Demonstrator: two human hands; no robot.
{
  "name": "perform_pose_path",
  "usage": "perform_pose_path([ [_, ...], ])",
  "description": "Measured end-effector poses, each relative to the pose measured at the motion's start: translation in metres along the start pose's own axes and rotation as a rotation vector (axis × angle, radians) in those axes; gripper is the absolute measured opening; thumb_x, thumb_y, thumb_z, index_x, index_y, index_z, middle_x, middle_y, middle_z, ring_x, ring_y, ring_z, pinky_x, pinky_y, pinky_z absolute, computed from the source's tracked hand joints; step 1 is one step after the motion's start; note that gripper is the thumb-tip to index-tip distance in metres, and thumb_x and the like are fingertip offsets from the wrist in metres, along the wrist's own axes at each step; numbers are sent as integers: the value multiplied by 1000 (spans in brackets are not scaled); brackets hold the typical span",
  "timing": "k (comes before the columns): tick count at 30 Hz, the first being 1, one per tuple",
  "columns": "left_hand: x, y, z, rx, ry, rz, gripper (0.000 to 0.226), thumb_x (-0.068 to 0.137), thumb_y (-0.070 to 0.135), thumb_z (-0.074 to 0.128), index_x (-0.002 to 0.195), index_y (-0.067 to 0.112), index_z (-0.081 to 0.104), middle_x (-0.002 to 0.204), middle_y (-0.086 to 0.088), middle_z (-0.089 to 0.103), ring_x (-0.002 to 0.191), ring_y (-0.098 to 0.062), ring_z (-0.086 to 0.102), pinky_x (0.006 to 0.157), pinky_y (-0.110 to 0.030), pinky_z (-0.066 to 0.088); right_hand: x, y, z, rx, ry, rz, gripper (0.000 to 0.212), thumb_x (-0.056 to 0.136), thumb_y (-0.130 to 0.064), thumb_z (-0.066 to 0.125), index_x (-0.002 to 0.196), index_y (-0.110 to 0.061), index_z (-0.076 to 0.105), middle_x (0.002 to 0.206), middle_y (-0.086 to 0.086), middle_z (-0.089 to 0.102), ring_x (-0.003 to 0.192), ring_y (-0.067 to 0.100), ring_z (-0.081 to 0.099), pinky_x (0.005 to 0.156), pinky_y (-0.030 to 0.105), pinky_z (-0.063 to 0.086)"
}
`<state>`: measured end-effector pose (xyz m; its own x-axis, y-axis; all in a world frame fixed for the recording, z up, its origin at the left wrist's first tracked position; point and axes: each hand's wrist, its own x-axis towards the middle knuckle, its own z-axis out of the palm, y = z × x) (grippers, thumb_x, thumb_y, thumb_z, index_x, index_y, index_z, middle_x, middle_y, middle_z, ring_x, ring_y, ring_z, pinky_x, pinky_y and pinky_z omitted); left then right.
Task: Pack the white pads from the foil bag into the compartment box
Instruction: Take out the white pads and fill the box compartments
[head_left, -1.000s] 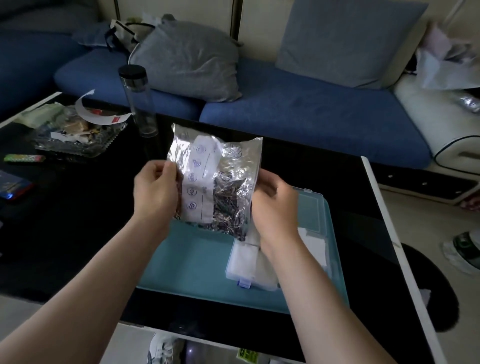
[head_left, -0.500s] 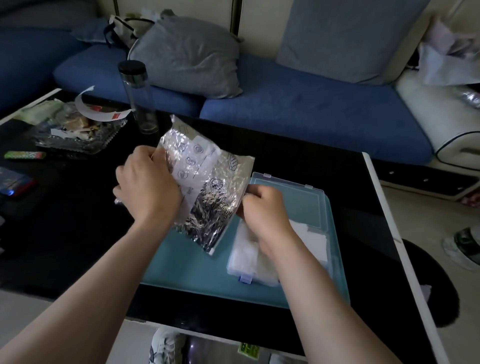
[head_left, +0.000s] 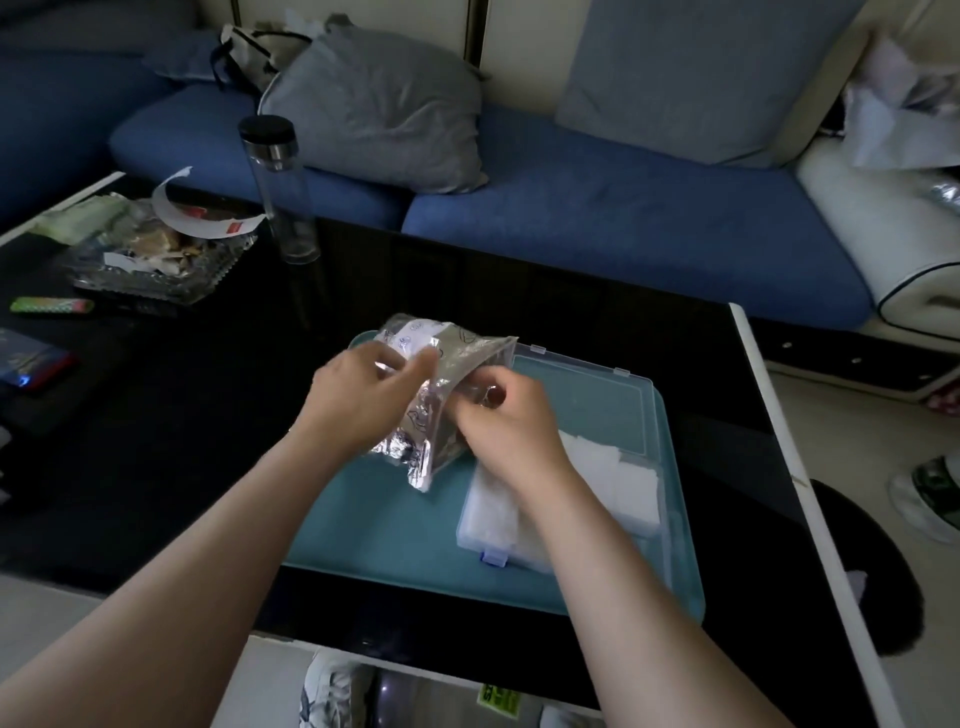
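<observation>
At frame centre our left grip (head_left: 363, 400) pinches the foil bag (head_left: 434, 410); the right grip (head_left: 514, 423) pinches its mouth; white pads (head_left: 597, 462) already fill part of the compartment box (head_left: 470, 540), lower right; we judge more remain to pack.

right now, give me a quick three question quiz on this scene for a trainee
1. True or false: the left hand and the right hand both grip the foil bag.
2. Fill in: the clear bottle has a ___ cap.
3. Choose one: the white pads seen outside the bag lie
A. in the compartment box
B. in the left hand
C. on top of the clear bottle

Key: 1 true. 2 black. 3 A.
</observation>
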<state>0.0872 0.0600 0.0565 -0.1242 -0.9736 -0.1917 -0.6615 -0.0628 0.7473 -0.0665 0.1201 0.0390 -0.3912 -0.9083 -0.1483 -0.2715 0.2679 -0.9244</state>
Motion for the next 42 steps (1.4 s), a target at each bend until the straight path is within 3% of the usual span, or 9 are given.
perform_pose_path([
  [4, -11, 10, -4, 50, -133, -1, 105, 48, 96, 65, 130, 31, 60, 115, 0, 67, 109, -23, 65, 98, -45, 55, -3, -1, 5, -103, 18, -129, 12, 83, -21, 75, 94, -21, 72, 81, -8, 74, 72, 5, 69, 58, 20, 53],
  [8, -6, 5, -5, 138, -74, 13, 81, 61, 71, 56, 135, 37, 57, 119, -3, 66, 115, -27, 61, 103, -46, 52, -3, 1, 12, -246, -33, -298, 31, 76, -30, 81, 106, -27, 71, 97, -12, 69, 93, 10, 64, 70, 20, 47],
  [13, 6, -13, -5, 139, -30, 106, 30, 88, 40, 37, 71, 24, 55, 94, -9, 61, 87, -31, 62, 76, -41, 51, -2, 0, 18, -371, -67, -380, 52, 89, -42, 80, 135, -23, 64, 126, -3, 69, 115, 15, 62, 87, 24, 45],
  [18, 15, -25, -15, 200, 50, 123, 34, 102, 19, 42, 81, 1, 60, 80, -14, 68, 76, -32, 63, 62, -38, 47, 5, 9, 10, -551, -54, -369, 49, 101, -28, 68, 148, -21, 55, 130, 4, 69, 118, 26, 62, 92, 36, 52],
  [21, 15, -29, -15, 161, -37, 182, 16, 99, 7, 44, 108, 14, 56, 90, -10, 69, 79, -32, 67, 68, -44, 57, 6, 11, 6, -620, -101, -355, 63, 90, -23, 78, 148, -21, 53, 128, 3, 67, 117, 24, 60, 87, 32, 49],
  [25, 11, -31, -14, 113, -85, 248, 36, 98, -3, 45, 119, 25, 36, 78, -19, 64, 59, -27, 53, 52, -41, 46, 14, 13, 13, -603, -117, -340, 63, 83, -31, 84, 138, -15, 59, 125, 3, 67, 116, 25, 60, 84, 29, 44],
  [35, 20, -40, -11, 19, -56, 88, 39, 91, -3, 52, 123, 19, 57, 107, -7, 66, 90, -24, 66, 67, -36, 54, 23, 3, 36, -521, -309, -240, 28, 99, -30, 66, 122, -15, 60, 107, 1, 64, 99, 24, 62, 70, 32, 45],
  [39, 23, -41, -12, -97, -100, 24, 37, 87, -7, 55, 110, 22, 62, 102, -10, 71, 90, -33, 72, 73, -51, 63, 25, 0, 36, -456, -406, -204, 66, 90, -27, 75, 149, -30, 44, 133, -2, 62, 116, 21, 61, 86, 33, 50],
  [42, 27, -40, -12, -250, -143, -46, 31, 89, -11, 49, 105, 11, 65, 99, -21, 73, 90, -45, 71, 75, -56, 60, 25, -6, 39, -453, -395, -246, 64, 90, -21, 73, 146, -34, 45, 126, 0, 65, 108, 24, 63, 78, 33, 49],
])
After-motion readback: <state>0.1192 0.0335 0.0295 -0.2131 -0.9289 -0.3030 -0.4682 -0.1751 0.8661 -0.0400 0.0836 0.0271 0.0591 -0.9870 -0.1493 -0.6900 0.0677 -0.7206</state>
